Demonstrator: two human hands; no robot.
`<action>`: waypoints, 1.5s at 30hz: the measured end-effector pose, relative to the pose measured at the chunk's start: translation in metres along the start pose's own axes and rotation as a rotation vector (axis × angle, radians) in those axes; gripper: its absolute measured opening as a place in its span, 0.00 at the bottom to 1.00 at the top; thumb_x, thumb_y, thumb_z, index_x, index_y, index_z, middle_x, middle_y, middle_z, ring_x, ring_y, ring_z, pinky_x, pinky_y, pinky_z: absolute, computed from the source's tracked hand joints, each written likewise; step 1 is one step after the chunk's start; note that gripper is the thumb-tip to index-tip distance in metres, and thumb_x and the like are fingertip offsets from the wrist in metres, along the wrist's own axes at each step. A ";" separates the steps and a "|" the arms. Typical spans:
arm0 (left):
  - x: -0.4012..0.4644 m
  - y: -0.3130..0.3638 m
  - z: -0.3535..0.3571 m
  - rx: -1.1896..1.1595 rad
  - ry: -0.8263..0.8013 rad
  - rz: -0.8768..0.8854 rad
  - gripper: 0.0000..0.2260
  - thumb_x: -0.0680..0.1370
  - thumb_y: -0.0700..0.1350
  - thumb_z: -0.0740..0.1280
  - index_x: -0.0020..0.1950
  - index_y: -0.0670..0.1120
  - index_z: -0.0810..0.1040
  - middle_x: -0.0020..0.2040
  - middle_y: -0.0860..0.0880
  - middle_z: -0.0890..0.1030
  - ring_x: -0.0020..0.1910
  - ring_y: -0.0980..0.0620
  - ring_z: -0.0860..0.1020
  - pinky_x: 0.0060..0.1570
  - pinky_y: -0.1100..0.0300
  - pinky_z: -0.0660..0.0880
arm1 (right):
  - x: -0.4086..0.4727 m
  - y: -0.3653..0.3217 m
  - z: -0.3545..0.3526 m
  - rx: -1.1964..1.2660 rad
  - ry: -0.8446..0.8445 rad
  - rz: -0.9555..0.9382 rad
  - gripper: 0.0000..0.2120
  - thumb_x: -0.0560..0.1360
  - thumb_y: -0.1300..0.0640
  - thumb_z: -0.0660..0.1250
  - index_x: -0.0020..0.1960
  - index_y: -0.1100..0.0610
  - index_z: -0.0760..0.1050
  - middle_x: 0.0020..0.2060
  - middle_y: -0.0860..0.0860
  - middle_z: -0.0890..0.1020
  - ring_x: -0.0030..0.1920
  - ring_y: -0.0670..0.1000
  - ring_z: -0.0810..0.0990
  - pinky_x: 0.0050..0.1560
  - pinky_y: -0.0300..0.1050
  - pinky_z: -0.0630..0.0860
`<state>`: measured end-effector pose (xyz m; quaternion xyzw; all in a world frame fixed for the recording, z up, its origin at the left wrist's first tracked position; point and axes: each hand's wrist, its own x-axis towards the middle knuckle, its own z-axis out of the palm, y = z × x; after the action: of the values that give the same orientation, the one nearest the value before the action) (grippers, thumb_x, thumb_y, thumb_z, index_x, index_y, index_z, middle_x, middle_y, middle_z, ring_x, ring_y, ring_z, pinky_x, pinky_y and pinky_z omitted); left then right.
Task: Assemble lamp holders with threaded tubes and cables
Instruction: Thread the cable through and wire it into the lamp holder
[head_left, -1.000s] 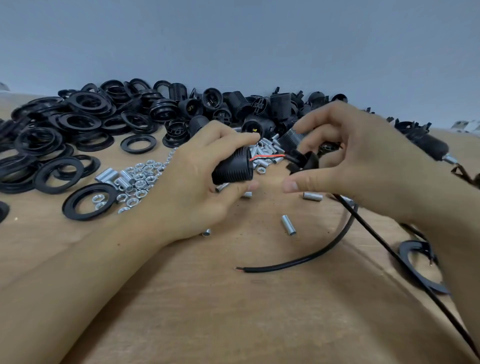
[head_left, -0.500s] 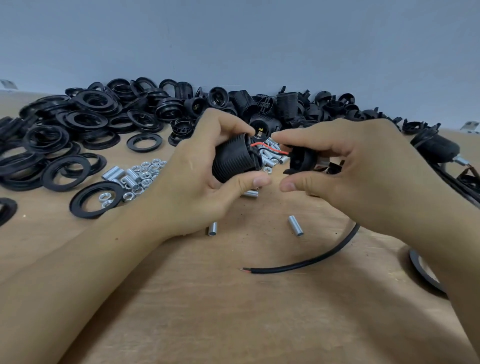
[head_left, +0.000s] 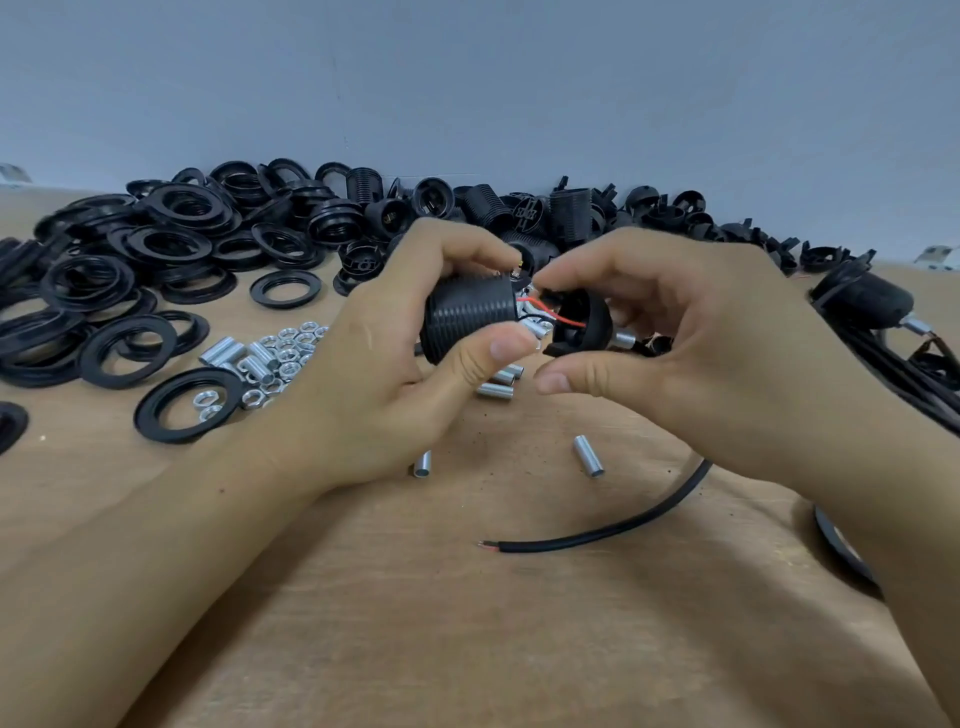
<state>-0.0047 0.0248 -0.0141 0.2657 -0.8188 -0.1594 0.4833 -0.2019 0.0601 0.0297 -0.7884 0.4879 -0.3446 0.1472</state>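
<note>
My left hand (head_left: 384, 364) grips a black ribbed lamp holder body (head_left: 467, 322), held sideways above the table. My right hand (head_left: 670, 338) holds the black holder cap (head_left: 582, 327) just to its right, with a silver threaded tube (head_left: 623, 340) sticking out of the cap's far side. A red wire (head_left: 558, 314) and a black wire bridge the small gap between body and cap. The black cable (head_left: 613, 530) runs from under my right hand onto the table, its stripped end lying free at the front.
Piles of black rings (head_left: 130, 291) and holder parts (head_left: 519, 213) line the back of the wooden table (head_left: 467, 623). Silver nuts and tubes (head_left: 270, 358) lie at left centre; two loose tubes (head_left: 587, 457) lie near my hands. Finished holders with cables (head_left: 872, 306) sit at right.
Both hands have risen slightly and come closer together. The cap has moved nearer the holder body, shortening the visible stretch of red and black wires.
</note>
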 end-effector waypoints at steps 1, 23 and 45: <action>0.000 0.000 0.000 -0.009 -0.003 0.002 0.14 0.81 0.49 0.60 0.63 0.44 0.69 0.54 0.50 0.78 0.51 0.55 0.77 0.52 0.64 0.73 | 0.000 -0.001 0.000 -0.021 0.005 -0.003 0.23 0.62 0.44 0.76 0.56 0.46 0.80 0.46 0.38 0.82 0.44 0.41 0.79 0.50 0.40 0.75; 0.005 0.005 0.009 -0.326 0.127 -0.301 0.15 0.81 0.54 0.54 0.47 0.46 0.73 0.39 0.44 0.74 0.36 0.49 0.72 0.35 0.63 0.70 | 0.001 -0.006 0.017 0.247 -0.031 0.043 0.22 0.62 0.49 0.79 0.54 0.45 0.78 0.46 0.42 0.84 0.46 0.52 0.83 0.52 0.53 0.79; 0.002 0.002 0.007 -0.496 0.108 -0.527 0.13 0.73 0.57 0.57 0.38 0.52 0.76 0.30 0.45 0.71 0.25 0.49 0.66 0.25 0.65 0.57 | 0.002 -0.005 0.008 0.448 -0.140 0.102 0.21 0.61 0.55 0.78 0.54 0.52 0.79 0.45 0.47 0.86 0.47 0.48 0.85 0.55 0.47 0.80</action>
<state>-0.0119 0.0252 -0.0150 0.3505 -0.6321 -0.4579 0.5176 -0.1930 0.0598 0.0275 -0.7325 0.4269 -0.3807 0.3692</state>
